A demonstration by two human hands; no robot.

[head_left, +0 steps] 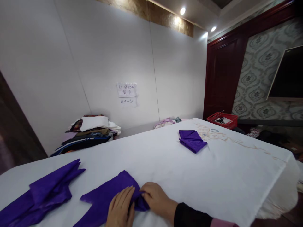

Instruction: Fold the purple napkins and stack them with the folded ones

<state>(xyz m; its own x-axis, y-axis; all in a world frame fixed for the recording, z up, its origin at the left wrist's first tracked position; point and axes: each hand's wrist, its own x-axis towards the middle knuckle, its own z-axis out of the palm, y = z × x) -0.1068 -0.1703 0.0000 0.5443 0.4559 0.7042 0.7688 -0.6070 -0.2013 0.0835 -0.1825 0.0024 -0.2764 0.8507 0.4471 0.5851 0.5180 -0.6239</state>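
Note:
A purple cloth napkin (104, 197) lies partly folded on the white tablecloth in front of me, its pointed ends to the left. My left hand (121, 205) rests on it with fingers stretched out side by side, thumb apart by a raised fold. Just to its right, my right hand (157, 197) pinches the bunched right end of the napkin between thumb and fingers. A second purple napkin (52, 192) lies loosely folded at the left, apart from my hands. Farther back, a neatly folded purple napkin (192, 140) sits on the table.
A white cloth (224, 170) with a floral pattern covers the table. Beyond its far edge are a pile of clothes (90, 134) and a smaller cloth heap (167, 122). A red basket (222, 119) stands past the far right corner. A handwritten sign (127, 94) hangs on the wall.

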